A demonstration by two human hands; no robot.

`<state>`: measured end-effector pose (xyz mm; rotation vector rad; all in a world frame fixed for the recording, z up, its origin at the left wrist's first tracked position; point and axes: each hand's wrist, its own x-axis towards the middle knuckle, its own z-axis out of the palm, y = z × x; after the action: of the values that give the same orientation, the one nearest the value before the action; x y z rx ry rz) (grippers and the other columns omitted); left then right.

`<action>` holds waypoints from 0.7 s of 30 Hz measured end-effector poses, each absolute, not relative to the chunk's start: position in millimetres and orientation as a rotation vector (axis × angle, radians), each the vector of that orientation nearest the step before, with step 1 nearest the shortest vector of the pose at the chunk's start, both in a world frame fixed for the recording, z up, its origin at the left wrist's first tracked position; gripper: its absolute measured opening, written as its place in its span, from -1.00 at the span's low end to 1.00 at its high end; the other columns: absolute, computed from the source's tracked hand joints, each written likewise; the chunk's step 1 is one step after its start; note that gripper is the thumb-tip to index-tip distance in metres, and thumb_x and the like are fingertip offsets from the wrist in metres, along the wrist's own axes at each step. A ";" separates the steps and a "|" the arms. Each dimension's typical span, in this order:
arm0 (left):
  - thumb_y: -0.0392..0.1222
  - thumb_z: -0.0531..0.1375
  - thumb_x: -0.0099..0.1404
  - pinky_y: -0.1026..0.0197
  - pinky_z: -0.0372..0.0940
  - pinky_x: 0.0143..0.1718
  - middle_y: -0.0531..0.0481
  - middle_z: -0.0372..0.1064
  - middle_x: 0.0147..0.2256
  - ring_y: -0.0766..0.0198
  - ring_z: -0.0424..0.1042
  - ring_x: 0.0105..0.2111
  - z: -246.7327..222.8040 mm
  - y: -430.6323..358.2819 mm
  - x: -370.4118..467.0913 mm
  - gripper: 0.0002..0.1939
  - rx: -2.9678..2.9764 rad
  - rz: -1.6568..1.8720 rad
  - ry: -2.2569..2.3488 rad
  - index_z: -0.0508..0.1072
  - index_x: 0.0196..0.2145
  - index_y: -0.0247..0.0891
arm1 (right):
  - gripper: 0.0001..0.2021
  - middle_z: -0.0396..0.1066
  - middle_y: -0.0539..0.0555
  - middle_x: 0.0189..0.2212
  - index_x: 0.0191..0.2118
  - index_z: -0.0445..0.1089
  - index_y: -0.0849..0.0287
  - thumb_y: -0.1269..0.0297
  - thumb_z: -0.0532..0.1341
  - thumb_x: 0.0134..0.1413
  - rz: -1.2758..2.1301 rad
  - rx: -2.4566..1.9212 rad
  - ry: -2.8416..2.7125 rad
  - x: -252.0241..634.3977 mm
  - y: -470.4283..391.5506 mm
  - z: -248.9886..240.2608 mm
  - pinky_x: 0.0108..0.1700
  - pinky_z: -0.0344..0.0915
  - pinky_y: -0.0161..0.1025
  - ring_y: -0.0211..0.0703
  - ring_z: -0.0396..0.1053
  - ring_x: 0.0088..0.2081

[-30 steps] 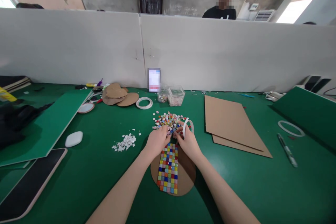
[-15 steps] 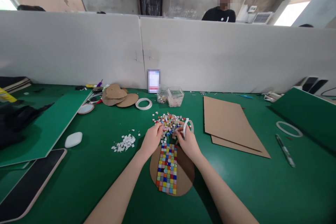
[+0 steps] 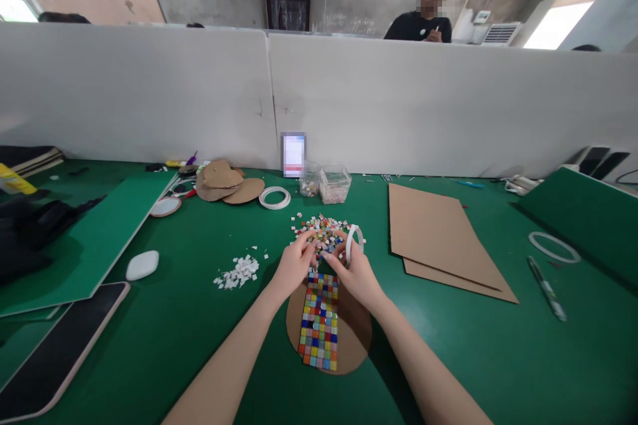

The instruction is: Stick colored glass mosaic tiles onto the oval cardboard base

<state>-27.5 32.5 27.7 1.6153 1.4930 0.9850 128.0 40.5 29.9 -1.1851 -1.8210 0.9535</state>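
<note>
Both my hands are over the near side of a loose pile of small coloured mosaic tiles (image 3: 323,224). The fingers of my left hand (image 3: 295,264) are drawn together in a pinch; anything between the tips is too small to make out. My right hand (image 3: 356,272) has curled fingers with a roll of white tape (image 3: 349,244) held upright in them, its thumb and index tip close to the left fingertips. Just below, a strip of coloured square tiles (image 3: 319,322) in neat rows lies across a round cardboard piece (image 3: 355,339).
White paper scraps (image 3: 239,272) lie left of the pile. Behind it stand a clear box (image 3: 335,184), a clear cup (image 3: 310,182) and a phone (image 3: 294,154). Cardboard sheets (image 3: 428,219) lie right. A partition (image 3: 399,99) closes the back; a person (image 3: 416,26) is beyond.
My hands have come closer together at the near edge of the tile pile, the right thumb and index moving left. Beyond the partition, the person's hand has come into view.
</note>
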 end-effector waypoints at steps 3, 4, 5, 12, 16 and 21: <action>-0.15 -0.06 0.23 0.34 0.11 -0.59 0.12 0.20 -0.56 0.37 0.18 -0.63 29.5 29.5 -20.6 -0.56 1.459 0.990 1.312 0.13 0.08 -0.20 | -0.50 0.24 -0.06 -0.50 0.10 0.03 0.10 0.14 0.11 0.04 0.935 -1.130 -1.911 125.0 35.4 32.4 -0.53 0.18 -0.31 -0.27 0.20 -0.59; -0.19 -0.03 0.21 0.35 0.09 -0.59 0.12 0.19 -0.55 0.39 0.16 -0.63 30.2 27.9 -18.2 -0.54 1.391 0.990 1.245 0.12 0.08 -0.17 | -0.50 0.21 -0.08 -0.53 0.11 0.02 0.10 0.15 0.11 0.05 0.933 -1.114 -1.926 124.3 34.2 32.7 -0.54 0.17 -0.32 -0.27 0.17 -0.60; -0.23 -0.02 0.18 0.36 0.07 -0.60 0.13 0.18 -0.54 0.41 0.14 -0.63 31.0 26.2 -15.8 -0.52 1.322 0.983 1.180 0.11 0.08 -0.13 | -0.50 0.17 -0.10 -0.57 0.11 0.03 0.10 0.14 0.11 0.05 0.933 -1.101 -1.932 123.7 33.3 32.7 -0.54 0.15 -0.33 -0.27 0.16 -0.60; -0.18 -0.01 0.20 0.40 -0.11 -0.69 0.19 0.07 -0.67 0.46 0.04 -0.71 35.6 18.2 -8.0 -0.61 1.005 0.926 0.888 0.14 0.01 -0.19 | -0.80 0.18 -0.10 -0.64 -0.20 0.26 0.12 0.17 0.04 0.11 0.988 -1.027 -1.825 122.0 33.3 31.2 -0.54 0.18 -0.32 -0.24 0.22 -0.60; -0.08 0.04 0.21 0.38 -0.17 -0.69 0.22 0.05 -0.70 0.47 -0.04 -0.72 35.9 18.2 -5.3 -0.65 0.948 0.954 0.841 0.17 -0.06 -0.22 | -0.75 0.31 -0.04 -0.57 -0.10 0.25 0.09 0.20 -0.03 0.15 1.018 -0.987 -1.755 121.3 34.1 31.2 -0.43 0.28 -0.27 -0.18 0.33 -0.51; -0.09 0.04 0.20 0.37 -0.16 -0.66 0.24 0.00 -0.71 0.47 -0.08 -0.71 35.9 18.3 0.9 -0.64 0.944 1.009 0.834 0.16 -0.05 -0.22 | -0.74 0.38 0.03 -0.39 -0.11 0.27 0.10 0.20 -0.06 0.17 1.023 -1.011 -1.715 119.3 35.0 28.7 -0.32 0.31 -0.24 -0.18 0.37 -0.42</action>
<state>0.9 18.3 35.9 0.9445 0.8336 1.0087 119.3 35.0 28.7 -1.0114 -1.7149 1.0230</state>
